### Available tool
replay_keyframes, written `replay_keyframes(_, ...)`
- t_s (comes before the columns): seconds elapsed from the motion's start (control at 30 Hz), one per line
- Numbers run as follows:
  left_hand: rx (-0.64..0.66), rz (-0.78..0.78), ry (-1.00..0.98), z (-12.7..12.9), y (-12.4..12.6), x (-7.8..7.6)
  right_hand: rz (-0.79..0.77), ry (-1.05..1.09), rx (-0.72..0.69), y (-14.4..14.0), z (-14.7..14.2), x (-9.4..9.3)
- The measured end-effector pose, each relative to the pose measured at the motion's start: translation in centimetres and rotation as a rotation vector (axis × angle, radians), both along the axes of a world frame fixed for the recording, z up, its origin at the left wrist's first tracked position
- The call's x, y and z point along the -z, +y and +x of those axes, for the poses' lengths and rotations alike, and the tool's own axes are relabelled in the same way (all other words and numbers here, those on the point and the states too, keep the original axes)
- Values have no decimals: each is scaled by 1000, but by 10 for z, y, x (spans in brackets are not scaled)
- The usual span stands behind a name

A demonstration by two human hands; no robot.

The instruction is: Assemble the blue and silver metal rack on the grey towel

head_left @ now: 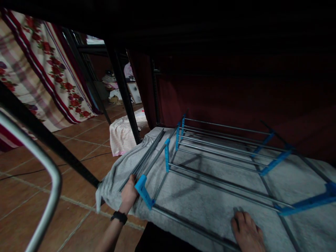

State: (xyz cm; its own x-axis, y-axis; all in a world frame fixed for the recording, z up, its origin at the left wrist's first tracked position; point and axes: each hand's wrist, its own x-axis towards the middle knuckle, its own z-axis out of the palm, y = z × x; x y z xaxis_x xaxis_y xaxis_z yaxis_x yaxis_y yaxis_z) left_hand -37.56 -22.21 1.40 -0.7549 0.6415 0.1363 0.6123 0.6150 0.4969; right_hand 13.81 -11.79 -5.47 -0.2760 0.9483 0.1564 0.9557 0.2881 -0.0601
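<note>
Fingers (130, 182) on one of four blue brackets (144, 191), two hands

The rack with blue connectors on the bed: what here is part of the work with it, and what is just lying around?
In hand:
- metal rack on the grey blanket
- blue connector, at the left hand
- loose rods by that hand
- right hand, flat on the blanket

Lying about:
- striped cloth on the floor
- floral curtain
- clutter in the far room

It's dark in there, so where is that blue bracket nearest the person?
In the head view, lower centre-left: the blue bracket sits on the grey blanket, beside the left hand.
</note>
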Motion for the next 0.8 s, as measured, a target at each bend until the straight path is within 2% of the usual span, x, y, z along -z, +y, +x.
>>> replay_keyframes(0.17, -63, 82, -232, 6, -12, -23, 27, 11, -4, -1, -2, -1)
replay_keyframes(0.3, -151, 271, -384, 16, -27, -26, 13, 32, 11, 0, -3, 0)
replay_keyframes(0.4, -122, 444, -448, 29, -44, -21, -15, 67, 28, 3, -1, 1)
replay_keyframes(0.47, -125, 493, -477, 39, -59, -17, -38, 112, 30, 7, 1, 1)
replay_keyframes(0.63, -212, 496, -510, 61, -102, -3, -86, 386, -53, 18, -1, -7)
replay_keyframes(0.8, -230, 445, -567, 85, -138, 17, -132, 693, -212, 12, -25, -36)
